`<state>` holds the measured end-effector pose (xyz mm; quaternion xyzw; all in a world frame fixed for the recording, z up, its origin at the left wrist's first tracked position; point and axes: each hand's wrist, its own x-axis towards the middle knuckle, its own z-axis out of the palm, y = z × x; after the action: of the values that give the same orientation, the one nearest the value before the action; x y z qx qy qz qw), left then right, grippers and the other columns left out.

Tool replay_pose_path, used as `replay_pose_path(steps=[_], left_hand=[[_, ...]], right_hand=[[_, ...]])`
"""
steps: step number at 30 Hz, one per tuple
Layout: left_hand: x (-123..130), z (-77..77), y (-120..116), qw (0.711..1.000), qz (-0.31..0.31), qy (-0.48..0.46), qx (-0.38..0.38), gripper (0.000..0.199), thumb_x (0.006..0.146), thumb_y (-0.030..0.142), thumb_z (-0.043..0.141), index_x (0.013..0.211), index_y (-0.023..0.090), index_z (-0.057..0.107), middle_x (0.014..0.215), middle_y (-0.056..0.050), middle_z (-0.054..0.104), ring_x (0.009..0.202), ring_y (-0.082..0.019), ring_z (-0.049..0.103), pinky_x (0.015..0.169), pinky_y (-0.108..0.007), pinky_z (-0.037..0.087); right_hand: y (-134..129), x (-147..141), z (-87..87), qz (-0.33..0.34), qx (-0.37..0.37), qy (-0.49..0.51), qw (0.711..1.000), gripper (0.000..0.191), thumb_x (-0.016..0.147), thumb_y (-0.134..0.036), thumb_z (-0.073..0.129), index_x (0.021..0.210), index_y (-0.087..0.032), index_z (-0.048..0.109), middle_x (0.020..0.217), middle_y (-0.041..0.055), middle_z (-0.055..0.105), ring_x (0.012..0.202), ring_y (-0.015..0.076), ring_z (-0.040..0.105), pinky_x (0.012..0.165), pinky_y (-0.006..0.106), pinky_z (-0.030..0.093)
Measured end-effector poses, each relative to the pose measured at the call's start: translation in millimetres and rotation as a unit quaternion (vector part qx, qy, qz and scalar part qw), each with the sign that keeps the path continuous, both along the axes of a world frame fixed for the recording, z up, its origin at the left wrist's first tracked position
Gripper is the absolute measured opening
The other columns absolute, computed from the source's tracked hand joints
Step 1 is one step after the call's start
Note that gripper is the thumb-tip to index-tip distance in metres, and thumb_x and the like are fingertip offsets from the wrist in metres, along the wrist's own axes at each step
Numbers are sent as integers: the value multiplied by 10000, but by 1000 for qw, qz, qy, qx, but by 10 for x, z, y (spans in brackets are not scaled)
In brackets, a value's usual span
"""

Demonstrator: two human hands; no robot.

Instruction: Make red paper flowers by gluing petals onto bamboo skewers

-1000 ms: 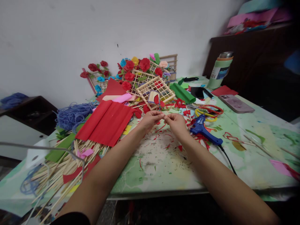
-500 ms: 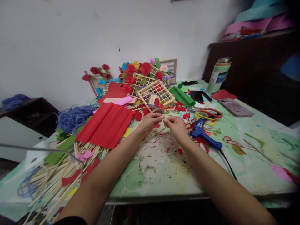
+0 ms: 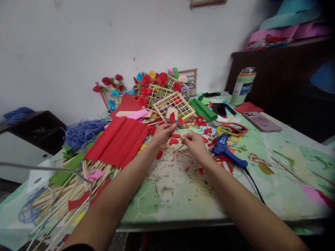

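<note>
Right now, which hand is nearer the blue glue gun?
Right. The right hand is just left of the blue glue gun; the left hand is farther off, beyond the right hand.

No wording, brand or number is readable. White marks like lettering stand on the upper body of the blue plastic pistol-shaped glue gun, too small and blurred to make out. The pale green cylindrical bottle with an orange ring and a silvery cap bears a printed label, part white and part dark blue. Small dark figures or characters show on the label's white part; which of the two, the view does not tell.
</note>
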<state>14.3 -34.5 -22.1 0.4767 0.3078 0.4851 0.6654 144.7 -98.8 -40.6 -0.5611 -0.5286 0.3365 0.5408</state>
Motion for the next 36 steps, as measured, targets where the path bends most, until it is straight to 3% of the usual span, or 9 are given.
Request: replay_pose_path(steps=[7,19,29,36], left_hand=[[51,-103,-72,993,-78,83,15,263,576,313,793,711,125,668,638,-3,603,589,-72,519,579,-207,387],[-19,-129,-2,974,-89,175,117,293,666,407,718,695,124,646,664,2,600,621,-83,505,630,-218,377],[-63,-125,14,963,-123,210,115,304,705,426,679,740,129,627,665,3,569,613,-83,480,604,-217,349],[-17,-49,-46,974,-137,176,45,295,663,380,728,727,119,606,664,-10,587,613,-77,520,634,-228,391]], right_hand=[[23,30,-11,-30,20,18,999,237,664,-383,555,553,-174,571,524,11,567,468,112,411,495,251,329],[34,41,-27,-18,19,28,999,249,679,-372,550,577,-157,625,558,24,607,525,128,470,564,263,371],[-1,41,12,-48,-4,-27,998,242,669,-356,569,537,-161,626,475,-1,560,454,113,442,491,250,325],[-5,56,11,-67,10,-71,995,233,677,-321,548,541,-157,640,494,12,594,447,112,449,487,252,316]])
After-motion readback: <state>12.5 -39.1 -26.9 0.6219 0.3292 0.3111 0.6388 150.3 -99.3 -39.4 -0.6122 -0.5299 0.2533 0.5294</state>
